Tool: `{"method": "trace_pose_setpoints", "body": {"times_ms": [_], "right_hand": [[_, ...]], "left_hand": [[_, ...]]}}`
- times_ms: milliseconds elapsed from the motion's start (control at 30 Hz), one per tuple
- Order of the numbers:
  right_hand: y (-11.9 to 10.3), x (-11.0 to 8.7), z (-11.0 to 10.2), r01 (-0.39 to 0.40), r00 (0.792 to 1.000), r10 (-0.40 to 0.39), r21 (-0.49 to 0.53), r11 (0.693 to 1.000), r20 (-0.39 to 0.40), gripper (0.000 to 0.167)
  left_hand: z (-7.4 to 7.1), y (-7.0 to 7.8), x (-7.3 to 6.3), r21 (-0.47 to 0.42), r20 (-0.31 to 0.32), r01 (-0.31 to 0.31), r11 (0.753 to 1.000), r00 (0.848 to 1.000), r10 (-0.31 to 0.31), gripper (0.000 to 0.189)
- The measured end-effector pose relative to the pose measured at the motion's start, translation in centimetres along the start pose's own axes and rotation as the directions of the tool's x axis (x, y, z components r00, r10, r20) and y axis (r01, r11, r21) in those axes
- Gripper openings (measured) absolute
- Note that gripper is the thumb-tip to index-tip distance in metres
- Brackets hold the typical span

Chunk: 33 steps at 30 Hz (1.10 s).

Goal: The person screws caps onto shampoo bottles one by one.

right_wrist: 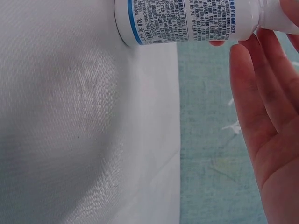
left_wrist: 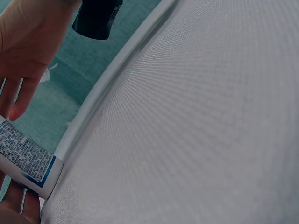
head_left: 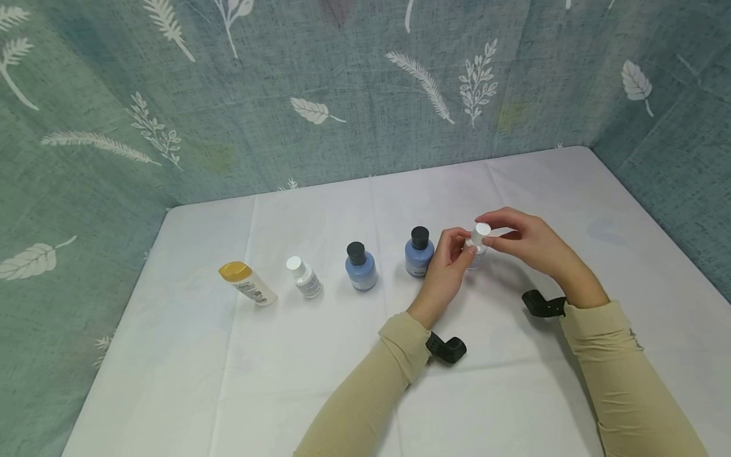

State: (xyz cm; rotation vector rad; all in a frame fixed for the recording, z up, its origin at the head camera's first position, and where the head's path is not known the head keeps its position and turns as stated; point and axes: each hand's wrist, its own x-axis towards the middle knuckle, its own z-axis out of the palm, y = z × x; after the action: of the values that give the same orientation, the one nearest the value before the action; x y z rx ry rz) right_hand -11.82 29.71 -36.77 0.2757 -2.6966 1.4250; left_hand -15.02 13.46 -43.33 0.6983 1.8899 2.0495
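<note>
A small white bottle stands on the table at the right of the head view, partly covered by fingers. My left hand grips it near the shoulder from the left. From the other side, my right hand pinches its white cap between thumb and fingers. In the right wrist view the bottle shows dense printed text and a blue stripe near its base, which is at the tabletop. Close beside my left hand is a blue bottle with a black cap.
Further left stand a second blue bottle with a black cap, a white-capped bottle and a white bottle with a yellow cap. A white cloth covers the table. Green leaf-patterned fabric hangs behind it.
</note>
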Motion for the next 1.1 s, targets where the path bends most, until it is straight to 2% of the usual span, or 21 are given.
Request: {"method": "trace_pose_setpoints", "body": {"times_ms": [233, 400, 900, 1100], "right_hand": [[2.2, 0.3, 0.0, -0.071, 0.997, 0.071, 0.005, 0.997, 0.021, 0.037], [3.4, 0.5, 0.0, -0.07, 0.997, 0.071, -0.006, 0.998, 0.034, 0.039], [3.5, 0.5, 0.0, -0.046, 0.998, 0.045, 0.007, 0.999, 0.035, 0.04], [1.6, 0.2, -0.1, -0.028, 0.999, 0.029, -0.012, 1.0, 0.033, 0.037]], "left_hand": [[0.0, 0.0, 0.0, 0.004, -0.005, 0.003, 1.0, 1.0, -0.003, 0.025], [0.0, -0.1, 0.0, 0.006, -0.005, 0.006, 1.0, 1.0, -0.006, 0.025], [0.0, 0.1, -0.1, 0.01, 0.007, -0.002, 1.0, 1.0, 0.002, 0.027], [0.0, 0.1, -0.1, 0.01, -0.001, -0.001, 1.0, 1.0, 0.001, 0.027]]}}
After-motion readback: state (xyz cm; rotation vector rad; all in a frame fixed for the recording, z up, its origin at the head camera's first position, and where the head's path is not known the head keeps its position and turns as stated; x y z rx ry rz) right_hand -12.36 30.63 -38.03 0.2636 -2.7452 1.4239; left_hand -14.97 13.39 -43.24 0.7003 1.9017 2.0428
